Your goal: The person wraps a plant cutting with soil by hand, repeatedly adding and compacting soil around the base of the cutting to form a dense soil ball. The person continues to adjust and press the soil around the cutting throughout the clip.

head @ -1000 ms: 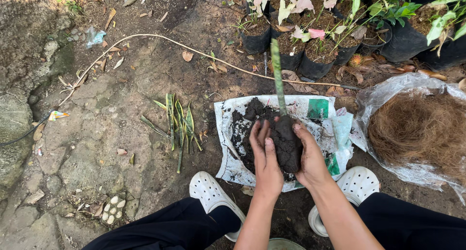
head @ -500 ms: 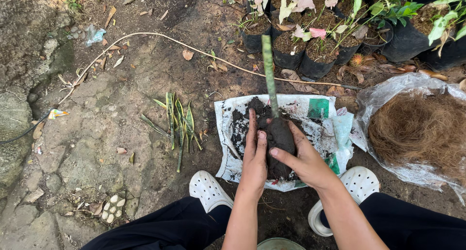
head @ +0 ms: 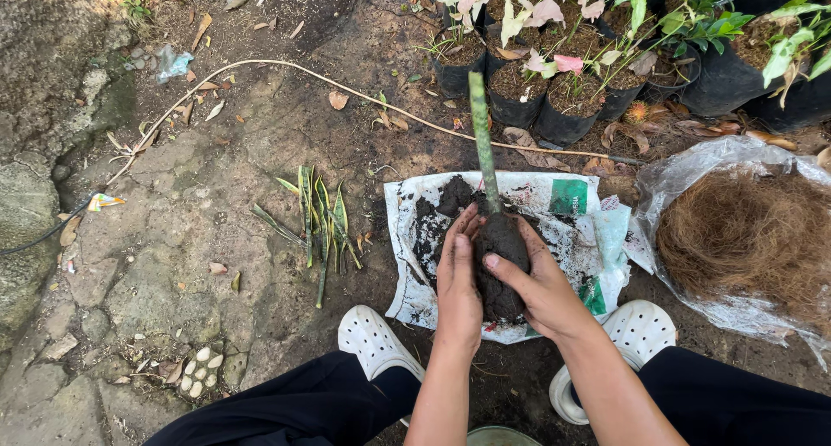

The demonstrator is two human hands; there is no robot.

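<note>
the left hand (head: 457, 282) and right hand (head: 538, 283) are both pressed around a dark lump of soil (head: 500, 264) holding a tall green cutting (head: 483, 143), over the white plastic sheet (head: 528, 186). the ball looks already formed; the loose green cuttings (head: 318, 221) beside lie untouched.

Soft, even daylight, sharp picture

Shade is covering the ground (head: 216, 238), so shadows are lying faint and edgeless; the white sack (head: 528, 191) and plastic sheet (head: 692, 165) are shining brightest, without harsh glare. Edges are bending slightly outward from the wide lens.
</note>
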